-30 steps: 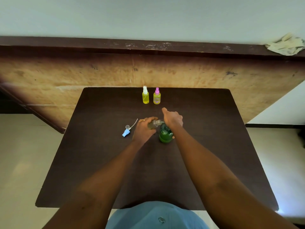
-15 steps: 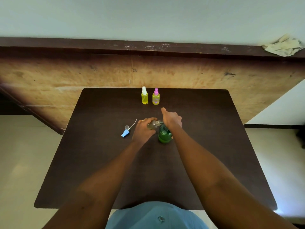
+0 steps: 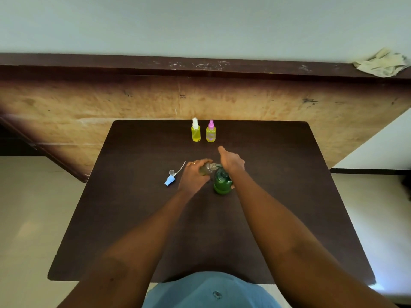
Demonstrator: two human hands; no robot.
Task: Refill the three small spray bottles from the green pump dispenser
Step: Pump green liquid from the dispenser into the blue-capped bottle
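Note:
The green pump dispenser (image 3: pixel 222 182) stands at the middle of the dark table (image 3: pixel 133 218). My right hand (image 3: pixel 231 161) rests on top of its pump head, thumb stretched forward. My left hand (image 3: pixel 194 176) grips an uncapped small clear bottle (image 3: pixel 208 168), tilted with its neck against the pump's spout. To the left lies that bottle's blue spray cap (image 3: pixel 170 180) with its thin dip tube. Two capped small spray bottles with yellow liquid stand at the table's far edge: one with a white cap (image 3: pixel 195 130), one with a pink cap (image 3: pixel 210 132).
A scuffed wooden panel (image 3: pixel 155 101) with a dark ledge runs behind the table. A crumpled cloth (image 3: pixel 382 63) lies on the ledge at the far right. Pale floor shows on both sides of the table.
Both hands stay at the dispenser and the small bottle. Nothing has visibly moved apart from a slight shift of the camera.

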